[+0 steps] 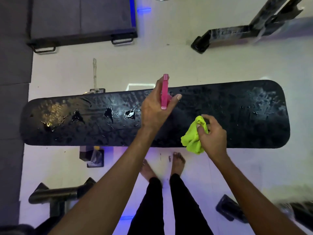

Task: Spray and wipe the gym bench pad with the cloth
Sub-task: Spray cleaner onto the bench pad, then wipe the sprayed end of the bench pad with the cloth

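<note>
over the wet black bench pad (237, 116), left hand (154, 111) grips pink sprayer (164, 92), right hand (212, 136) pinches green cloth (192, 141)

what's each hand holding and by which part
The left hand grips the pink spray bottle at its trigger head. The right hand pinches the bunched green cloth near its top, over the bench pad.
</note>
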The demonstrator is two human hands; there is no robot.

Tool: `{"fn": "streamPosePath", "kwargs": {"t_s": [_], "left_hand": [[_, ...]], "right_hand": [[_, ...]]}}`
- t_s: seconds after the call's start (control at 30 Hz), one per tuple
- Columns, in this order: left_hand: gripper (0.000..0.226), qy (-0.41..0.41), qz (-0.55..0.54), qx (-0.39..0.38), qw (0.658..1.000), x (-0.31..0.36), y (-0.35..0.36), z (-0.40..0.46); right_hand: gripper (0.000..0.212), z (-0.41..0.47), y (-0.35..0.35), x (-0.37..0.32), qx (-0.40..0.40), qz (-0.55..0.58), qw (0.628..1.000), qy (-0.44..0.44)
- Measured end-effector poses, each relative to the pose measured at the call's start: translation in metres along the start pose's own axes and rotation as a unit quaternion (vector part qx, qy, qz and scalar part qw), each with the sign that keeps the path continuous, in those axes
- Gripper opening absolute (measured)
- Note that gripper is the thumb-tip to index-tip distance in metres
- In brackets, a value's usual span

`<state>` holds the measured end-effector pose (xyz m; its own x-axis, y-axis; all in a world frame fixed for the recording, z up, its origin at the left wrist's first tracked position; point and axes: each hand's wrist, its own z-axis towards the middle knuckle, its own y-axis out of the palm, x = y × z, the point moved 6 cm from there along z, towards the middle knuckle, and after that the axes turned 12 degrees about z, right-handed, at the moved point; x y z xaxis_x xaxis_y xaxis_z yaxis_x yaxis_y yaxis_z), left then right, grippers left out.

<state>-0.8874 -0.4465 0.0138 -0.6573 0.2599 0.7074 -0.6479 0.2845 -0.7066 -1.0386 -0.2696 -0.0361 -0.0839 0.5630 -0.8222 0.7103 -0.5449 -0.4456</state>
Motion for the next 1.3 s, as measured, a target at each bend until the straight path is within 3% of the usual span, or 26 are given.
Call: {"fn": "streamPosePath", "kwargs": {"t_s": [0.23, 0.37, 0.43, 0.5, 0.57, 0.63, 0.77, 1.07, 1.2, 1.3], "left_hand": [[0.087, 0.023, 0.007, -0.063, 0.998, -0.001, -0.005, 0.0], [0.104, -0.025, 0.012, -0.078, 0.997, -0.025, -0.017, -0.02], [0.09, -0.068, 0.029, -0.035, 0.997, -0.054, -0.034, -0.045], [0.061, -0.103, 0.009, -0.014, 0.995, -0.066, -0.038, -0.074], [0.03, -0.141, -0.027, -0.045, 0.989, -0.072, -0.03, -0.101], [0.014, -0.18, -0.066, -0.088, 0.977, -0.087, -0.026, -0.125], [0.023, -0.201, -0.05, -0.102, 0.973, -0.109, -0.035, -0.156], [0.005, -0.29, -0.114, 0.018, 0.95, -0.18, -0.125, -0.167], [0.012, -0.296, -0.161, 0.075, 0.939, -0.209, -0.185, -0.165], [0.01, -0.293, -0.148, 0.124, 0.936, -0.226, -0.234, -0.166]], "right_hand": [[0.022, -0.011, 0.011, 0.011, -0.056, 0.054, 0.994, 0.076], [0.024, -0.02, 0.017, 0.012, -0.064, 0.067, 0.989, 0.111], [0.024, -0.027, 0.035, 0.008, -0.085, 0.067, 0.987, 0.119], [0.025, -0.03, 0.044, 0.003, -0.092, 0.076, 0.985, 0.126], [0.028, -0.032, 0.053, -0.002, -0.099, 0.088, 0.983, 0.131], [0.03, -0.038, 0.075, -0.01, -0.116, 0.098, 0.979, 0.137], [0.025, -0.054, 0.127, -0.028, -0.15, 0.121, 0.97, 0.147], [0.008, -0.08, 0.228, -0.077, -0.34, 0.074, 0.928, 0.135], [0.013, -0.081, 0.265, -0.107, -0.352, 0.016, 0.933, 0.074], [0.012, -0.082, 0.292, -0.137, -0.337, -0.063, 0.939, -0.028]]}}
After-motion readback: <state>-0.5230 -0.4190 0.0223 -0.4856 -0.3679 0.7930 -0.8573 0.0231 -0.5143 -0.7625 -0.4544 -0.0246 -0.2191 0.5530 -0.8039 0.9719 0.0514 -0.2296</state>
